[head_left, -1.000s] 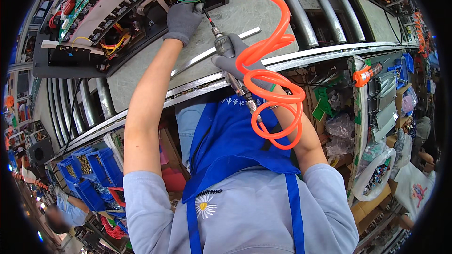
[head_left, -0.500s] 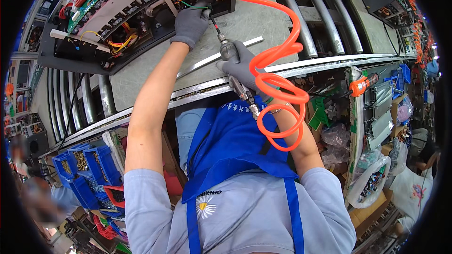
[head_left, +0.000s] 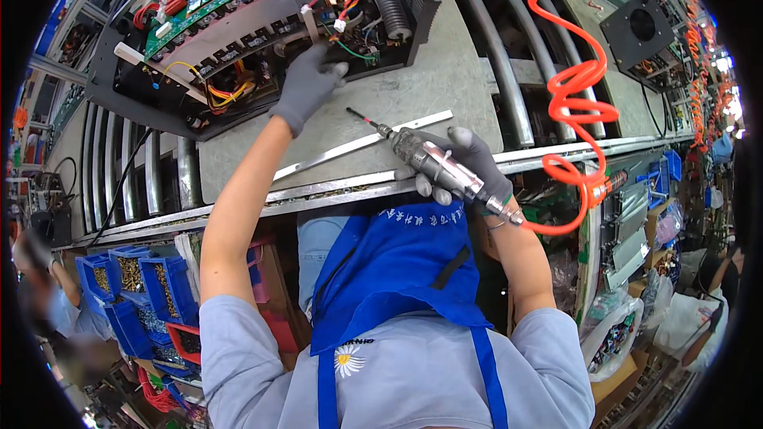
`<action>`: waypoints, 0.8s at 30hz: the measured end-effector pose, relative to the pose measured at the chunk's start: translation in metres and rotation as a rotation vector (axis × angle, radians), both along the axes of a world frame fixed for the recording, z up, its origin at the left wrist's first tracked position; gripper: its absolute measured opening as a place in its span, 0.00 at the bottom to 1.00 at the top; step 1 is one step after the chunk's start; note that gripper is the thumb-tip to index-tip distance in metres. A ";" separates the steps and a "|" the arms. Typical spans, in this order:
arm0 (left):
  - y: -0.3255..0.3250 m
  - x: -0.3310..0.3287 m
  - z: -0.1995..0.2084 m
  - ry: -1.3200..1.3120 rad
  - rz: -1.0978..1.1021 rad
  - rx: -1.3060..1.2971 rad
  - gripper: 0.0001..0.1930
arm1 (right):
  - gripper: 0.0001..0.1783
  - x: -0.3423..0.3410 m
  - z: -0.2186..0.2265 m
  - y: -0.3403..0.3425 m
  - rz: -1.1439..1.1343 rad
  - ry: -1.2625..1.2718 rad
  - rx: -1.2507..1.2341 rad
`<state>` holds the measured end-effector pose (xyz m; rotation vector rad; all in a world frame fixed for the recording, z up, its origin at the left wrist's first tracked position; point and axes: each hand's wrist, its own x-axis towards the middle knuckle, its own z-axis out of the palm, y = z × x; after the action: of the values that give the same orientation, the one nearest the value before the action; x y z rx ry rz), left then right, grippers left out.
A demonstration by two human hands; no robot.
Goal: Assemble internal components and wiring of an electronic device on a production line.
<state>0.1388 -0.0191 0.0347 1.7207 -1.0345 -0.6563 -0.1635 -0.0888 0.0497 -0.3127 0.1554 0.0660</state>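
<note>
My right hand [head_left: 470, 160], in a grey glove, is wrapped round a silver pneumatic screwdriver [head_left: 433, 160]. The tool lies slanted, its thin dark bit pointing up and left over the bench, apart from the chassis. An orange coiled air hose [head_left: 578, 95] runs from its rear end. My left hand [head_left: 308, 86], also gloved in grey, is at the front edge of an open black equipment chassis [head_left: 230, 121]. Its fingers are loosely apart, with nothing visible in them. Beside it a green wire [head_left: 350, 51] shows inside the chassis, near a ribbed grey hose [head_left: 391, 6].
A white metal strip [head_left: 366, 143] lies on the bench plate [head_left: 445, 83] before the chassis. Steel rollers [head_left: 509, 71] flank the plate. Blue bins of screws [head_left: 143, 286] stand lower left. Another black unit [head_left: 636, 28] sits far right. People are at the left and right edges.
The screwdriver has come away from the chassis edge, back and to the right in my right hand. My left hand has left the green wire's end and moved left. The view has shifted slightly.
</note>
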 end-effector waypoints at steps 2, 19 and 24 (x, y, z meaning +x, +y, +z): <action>0.032 -0.009 0.011 -0.217 -0.024 -0.065 0.20 | 0.46 0.016 -0.010 -0.009 0.093 -0.142 0.199; 0.151 -0.049 -0.012 -0.872 -0.100 -0.062 0.06 | 0.38 0.036 -0.038 -0.039 -0.352 0.111 0.657; 0.172 -0.033 0.026 -0.561 -0.130 0.078 0.05 | 0.36 0.025 -0.008 -0.034 -0.408 0.189 0.491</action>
<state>0.1060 0.1529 0.0611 1.9703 -1.5321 -0.2929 -0.1387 -0.1233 0.0421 0.2199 0.3793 -0.2690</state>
